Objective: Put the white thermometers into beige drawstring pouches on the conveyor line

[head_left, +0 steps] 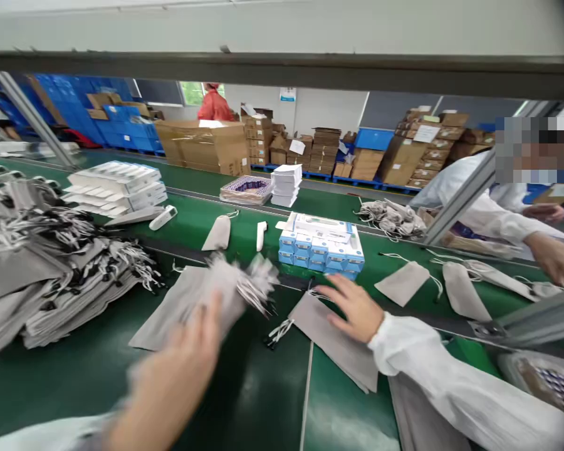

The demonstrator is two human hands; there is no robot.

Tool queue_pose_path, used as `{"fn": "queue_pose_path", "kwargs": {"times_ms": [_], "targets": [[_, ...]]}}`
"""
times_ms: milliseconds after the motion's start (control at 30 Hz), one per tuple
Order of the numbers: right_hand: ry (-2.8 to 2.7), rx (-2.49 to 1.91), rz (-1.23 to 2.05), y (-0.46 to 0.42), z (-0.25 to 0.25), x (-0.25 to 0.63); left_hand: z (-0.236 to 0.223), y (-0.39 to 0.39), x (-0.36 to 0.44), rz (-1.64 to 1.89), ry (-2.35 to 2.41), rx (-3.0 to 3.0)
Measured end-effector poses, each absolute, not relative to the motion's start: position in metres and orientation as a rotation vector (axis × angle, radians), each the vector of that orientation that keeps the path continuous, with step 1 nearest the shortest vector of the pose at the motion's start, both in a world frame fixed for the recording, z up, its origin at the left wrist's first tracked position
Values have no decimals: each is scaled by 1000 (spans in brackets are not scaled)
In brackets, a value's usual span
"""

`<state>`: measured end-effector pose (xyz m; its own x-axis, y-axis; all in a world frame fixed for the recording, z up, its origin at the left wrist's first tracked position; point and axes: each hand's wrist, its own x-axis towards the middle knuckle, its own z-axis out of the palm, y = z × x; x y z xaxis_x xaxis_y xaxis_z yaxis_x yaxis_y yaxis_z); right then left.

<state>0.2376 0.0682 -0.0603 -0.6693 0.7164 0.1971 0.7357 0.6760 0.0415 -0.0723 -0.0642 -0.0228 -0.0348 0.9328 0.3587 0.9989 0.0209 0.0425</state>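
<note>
My left hand (178, 369) is smeared by motion and reaches toward a bundle of grey drawstring pouches (216, 291) on the green table; whether its fingers grip the bundle I cannot make out. My right hand (355, 307) lies open with fingers stretched flat on another grey pouch (331, 338) near the table's middle. Just beyond my right hand stands a stack of small blue-and-white boxes (322, 247).
A big heap of grey pouches (51, 263) lies at the left. White boxes (117, 185), white devices (163, 217) and loose pouches (404, 282) sit on the green belt (192, 219). A co-worker's hands (557, 257) work at the right. Cardboard cartons (207, 147) stand behind.
</note>
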Motion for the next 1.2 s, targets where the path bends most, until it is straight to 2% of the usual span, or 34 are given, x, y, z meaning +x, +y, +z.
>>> {"fn": "queue_pose_path", "kwargs": {"times_ms": [100,167,233,333,400,467,567,667,767,867,967,1067,1200], "targets": [[-2929,-1153,-66,49,-84,227,-76,-86,-1,141,-1868,-2158],[-2924,-1286,-73,41,-91,224,-87,-89,23,284,-1895,-2176],[-2873,-1435,-109,33,-91,222,-77,-82,30,322,-1961,-2254],[-2804,-1609,-146,21,-87,223,-42,-55,13,216,-2056,-2485],[-2793,-1699,-152,17,-85,227,-21,-31,-16,27,-2081,-2673],[-2806,-1775,-141,18,-83,233,-12,-7,-58,-246,-2197,-2403],[-2801,-1857,-136,25,-76,238,-29,15,-122,-445,-2054,-2071],[-2731,-1823,-199,27,-61,231,-69,12,-153,-426,-2159,-2027],[-2606,-1651,-141,20,-49,211,-105,-12,-139,-391,-2186,-2122],[-2577,-1508,45,12,-54,183,-115,-41,-106,-358,-2329,-2163],[-2665,-1430,210,17,-70,168,-101,-57,-83,-195,-2512,-2502],[-2768,-1337,334,33,-76,172,-73,-50,-72,-94,-2348,-2790],[-2906,-1237,376,57,-44,182,-42,-16,-49,-479,-1841,-2766]]}}
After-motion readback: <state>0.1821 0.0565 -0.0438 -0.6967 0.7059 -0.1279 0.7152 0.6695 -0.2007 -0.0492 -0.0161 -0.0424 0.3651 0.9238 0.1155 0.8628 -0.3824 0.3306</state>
